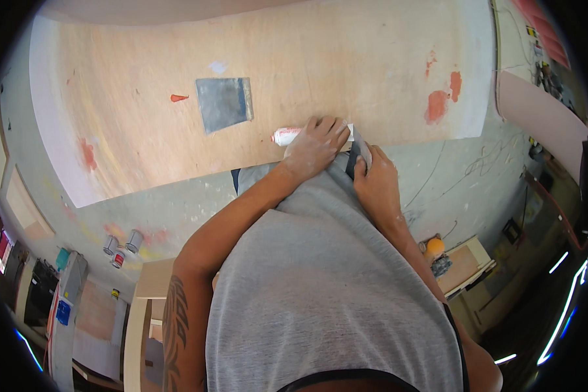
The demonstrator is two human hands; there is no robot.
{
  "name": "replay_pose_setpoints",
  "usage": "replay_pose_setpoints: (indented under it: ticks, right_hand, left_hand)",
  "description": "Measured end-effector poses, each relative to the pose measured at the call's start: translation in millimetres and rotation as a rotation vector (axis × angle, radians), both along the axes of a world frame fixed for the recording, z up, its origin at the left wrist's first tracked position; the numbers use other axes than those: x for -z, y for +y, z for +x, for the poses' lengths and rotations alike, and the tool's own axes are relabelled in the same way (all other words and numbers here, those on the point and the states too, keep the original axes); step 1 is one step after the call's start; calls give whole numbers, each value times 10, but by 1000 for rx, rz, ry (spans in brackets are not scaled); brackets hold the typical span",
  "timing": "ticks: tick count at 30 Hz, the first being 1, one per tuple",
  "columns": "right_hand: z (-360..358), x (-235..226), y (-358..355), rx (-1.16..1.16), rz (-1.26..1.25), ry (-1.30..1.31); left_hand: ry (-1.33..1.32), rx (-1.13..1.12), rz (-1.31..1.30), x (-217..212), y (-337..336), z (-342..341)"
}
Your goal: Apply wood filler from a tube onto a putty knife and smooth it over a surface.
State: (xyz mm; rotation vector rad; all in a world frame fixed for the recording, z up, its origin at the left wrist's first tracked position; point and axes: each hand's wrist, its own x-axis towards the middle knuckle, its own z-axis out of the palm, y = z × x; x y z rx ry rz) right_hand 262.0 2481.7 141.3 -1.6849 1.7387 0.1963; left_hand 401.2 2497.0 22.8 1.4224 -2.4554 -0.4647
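Note:
A white tube (286, 136) with red print lies near the front edge of the wooden panel (346, 72). My left hand (317, 145), dusted pale, is closed over its middle, and the tube's flat end shows past my fingers. Close by on the right, my right hand (380, 186) pinches a thin flat grey blade (362, 145) with a dark strip along it, like a putty spreader. The blade stands tilted by the tube's flat end; whether they touch I cannot tell. Farther left on the panel lie a grey square plate (221, 106) and a small red cone-shaped piece (179, 98).
Reddish patches (436, 106) mark the panel's right side, with another at its left. On the floor to my left stand several cans (134, 241) and a wooden frame (137, 326). At lower right an orange round thing (435, 246) sits by a wooden box (467, 266).

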Motion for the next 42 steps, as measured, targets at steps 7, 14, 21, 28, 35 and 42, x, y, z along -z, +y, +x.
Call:
replay_pose_setpoints:
  ticks: [7,14,21,28,35,42]
  right_hand:
    - [20,6,-82,-18,-12,-16]
    - [46,8,-147,-33,-20,-26]
    - [55,8,-170,-47,-10,-6]
    - [32,38,-173,-88,-40,-7]
    - [30,68,-189,-86,-45,-26]
    - [66,82,-224,-41,-20,-27]
  left_hand:
    - [20,20,35,17,-44,19]
    - [40,9,62,4,-69,27]
    - [64,-7,41,5,-81,24]
    - [43,-14,39,-3,-88,18]
    - [18,2,38,-4,-88,24]
    - [22,8,33,21,-71,22]
